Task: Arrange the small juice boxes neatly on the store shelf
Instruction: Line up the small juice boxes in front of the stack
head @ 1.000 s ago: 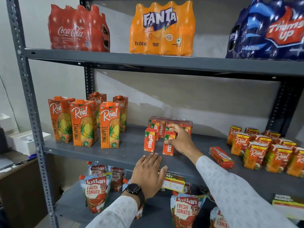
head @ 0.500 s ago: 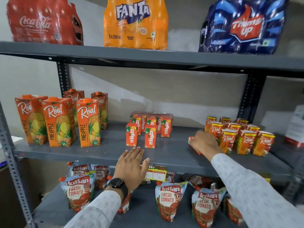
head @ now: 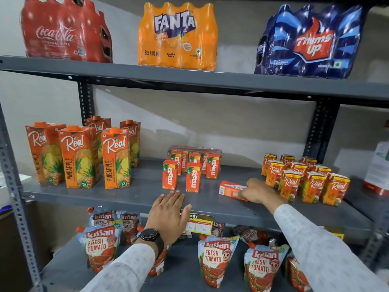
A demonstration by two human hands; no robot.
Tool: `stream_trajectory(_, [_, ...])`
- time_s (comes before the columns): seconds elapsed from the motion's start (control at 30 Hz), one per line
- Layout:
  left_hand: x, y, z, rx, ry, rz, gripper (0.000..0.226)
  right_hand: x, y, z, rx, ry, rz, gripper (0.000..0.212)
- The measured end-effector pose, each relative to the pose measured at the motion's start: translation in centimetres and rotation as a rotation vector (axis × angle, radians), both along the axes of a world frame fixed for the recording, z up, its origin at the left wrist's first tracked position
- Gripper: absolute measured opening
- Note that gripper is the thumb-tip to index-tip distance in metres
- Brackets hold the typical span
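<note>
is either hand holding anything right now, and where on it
The right hand grips the small juice box lying on its side at its right end. The left hand holds nothing; it rests flat on the middle shelf's front edge.

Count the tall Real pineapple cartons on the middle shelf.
5. Three in the front row: left, middle, right. Two behind: one between left and middle, one behind the right. More could be hidden behind them.

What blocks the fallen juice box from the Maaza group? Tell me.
Nothing visible. The right hand is on the fallen juice box, and only bare shelf lies between it and the upright Maaza boxes.
</note>
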State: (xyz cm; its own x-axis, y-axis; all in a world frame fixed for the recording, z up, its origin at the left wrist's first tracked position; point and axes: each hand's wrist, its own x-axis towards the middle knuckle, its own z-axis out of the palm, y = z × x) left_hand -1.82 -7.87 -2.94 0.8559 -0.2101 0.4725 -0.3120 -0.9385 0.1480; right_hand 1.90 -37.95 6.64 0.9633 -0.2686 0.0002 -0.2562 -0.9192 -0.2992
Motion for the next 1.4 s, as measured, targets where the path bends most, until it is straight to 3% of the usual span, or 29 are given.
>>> stream_trajectory(0.17, [0.0,0.0,0.0,0.0,0.003,-0.005,0.083,0.5,0.7,0.3,0.116,-0.038,0.022,0.056])
stream_trajectory(0.33, [0.0,0.0,0.0,0.003,-0.003,-0.006,0.085,1.8,1.8,2.2,0.568,-0.179,0.12,0.041])
stream_trajectory(0.63, [0.0,0.1,0.0,0.006,-0.014,-0.014,0.083,4.1,5.1,2.8,0.349,-0.305,0.409,0.059])
stream_trajectory(0.97, [-0.1,0.0,0.0,0.018,-0.027,-0.001,0.077,2.6,6.3,-3.1,0.864,-0.624,0.232,0.078])
stream_trajectory(1.03, [-0.1,-0.1,0.1,0.021,-0.029,0.005,0.076,2.6,7.2,-4.3,0.815,-0.675,0.149,0.091])
stream_trajectory(1.13, [-0.1,-0.2,0.0,0.019,-0.031,0.014,0.074,3.0,8.1,-4.8,0.544,-0.748,0.05,0.104])
stream_trajectory(1.3, [-0.2,0.0,0.2,0.006,-0.041,0.02,0.073,3.1,8.4,-4.8,0.483,-0.777,0.057,0.085])
stream_trajectory(1.4, [-0.1,-0.3,0.2,0.007,-0.034,0.018,0.073,3.3,7.7,-5.2,0.591,-0.749,0.122,0.077])
